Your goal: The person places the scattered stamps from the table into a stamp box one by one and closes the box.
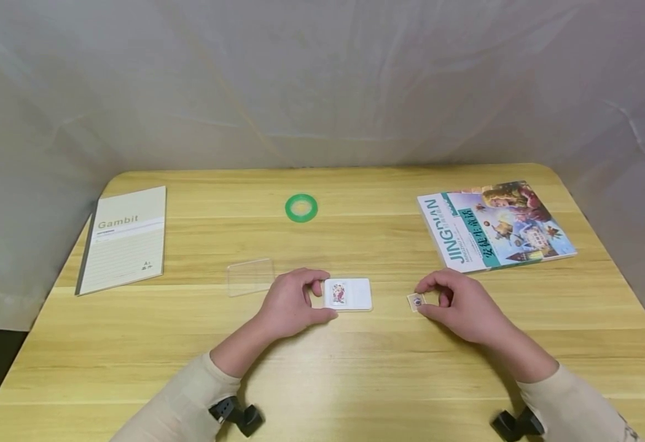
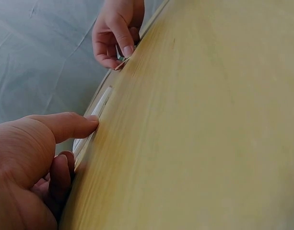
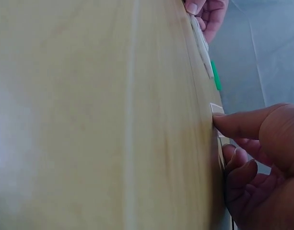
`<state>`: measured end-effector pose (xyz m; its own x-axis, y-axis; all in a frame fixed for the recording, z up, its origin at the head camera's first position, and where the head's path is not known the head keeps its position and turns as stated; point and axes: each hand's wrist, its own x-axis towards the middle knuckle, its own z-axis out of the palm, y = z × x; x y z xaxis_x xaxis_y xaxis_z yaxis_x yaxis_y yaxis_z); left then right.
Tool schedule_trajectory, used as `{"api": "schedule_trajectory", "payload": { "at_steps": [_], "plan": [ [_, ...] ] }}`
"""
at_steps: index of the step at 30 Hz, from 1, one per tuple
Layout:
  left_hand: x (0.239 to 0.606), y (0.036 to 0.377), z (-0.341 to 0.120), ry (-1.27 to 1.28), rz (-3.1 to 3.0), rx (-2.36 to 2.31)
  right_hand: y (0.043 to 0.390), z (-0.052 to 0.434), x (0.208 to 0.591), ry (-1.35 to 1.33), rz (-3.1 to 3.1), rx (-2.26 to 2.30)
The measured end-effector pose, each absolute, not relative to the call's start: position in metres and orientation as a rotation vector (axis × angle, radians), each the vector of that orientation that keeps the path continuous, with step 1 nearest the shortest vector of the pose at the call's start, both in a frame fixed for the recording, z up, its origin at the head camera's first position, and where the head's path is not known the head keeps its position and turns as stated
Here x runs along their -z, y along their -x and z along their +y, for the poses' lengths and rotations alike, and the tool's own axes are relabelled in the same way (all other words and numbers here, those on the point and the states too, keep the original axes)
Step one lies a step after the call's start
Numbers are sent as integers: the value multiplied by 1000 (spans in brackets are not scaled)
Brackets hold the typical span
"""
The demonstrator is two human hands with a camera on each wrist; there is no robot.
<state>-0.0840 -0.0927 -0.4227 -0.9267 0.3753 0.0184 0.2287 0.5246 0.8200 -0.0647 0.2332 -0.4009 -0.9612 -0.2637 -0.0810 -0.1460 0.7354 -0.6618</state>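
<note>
While flat on the table (image 1: 355,368), white card (image 1: 350,293) in left hand (image 1: 292,304), stamp (image 1: 415,301) in right hand (image 1: 461,304).

A wooden table (image 1: 355,368) with things on it.
On it lie a notebook (image 1: 123,239), a green tape ring (image 1: 301,207), a clear sheet (image 1: 250,276), a white card (image 1: 347,294), a tiny stamp (image 1: 415,301) and a picture book (image 1: 494,224).
</note>
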Motion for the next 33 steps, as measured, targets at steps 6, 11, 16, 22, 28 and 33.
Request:
{"api": "schedule_trajectory", "payload": {
  "at_steps": [6, 11, 16, 22, 28, 33],
  "plan": [
    [423, 84, -92, -517, 2600, -1359, 63, 234, 404, 381, 2776, 1087],
    [423, 84, -92, -516, 2599, -1358, 61, 234, 406, 404, 2799, 1118],
    [422, 84, -93, -524, 2601, -1356, 60, 235, 409, 429, 2818, 1183],
    [422, 84, -92, -523, 2605, -1345, 60, 234, 411, 403, 2804, 1254],
    [422, 84, -92, -523, 2602, -1349, 60, 234, 411, 352, 2746, 1318],
    [423, 84, -93, -521, 2604, -1352, 60, 232, 411, 329, 2709, 1363]
  ]
}}
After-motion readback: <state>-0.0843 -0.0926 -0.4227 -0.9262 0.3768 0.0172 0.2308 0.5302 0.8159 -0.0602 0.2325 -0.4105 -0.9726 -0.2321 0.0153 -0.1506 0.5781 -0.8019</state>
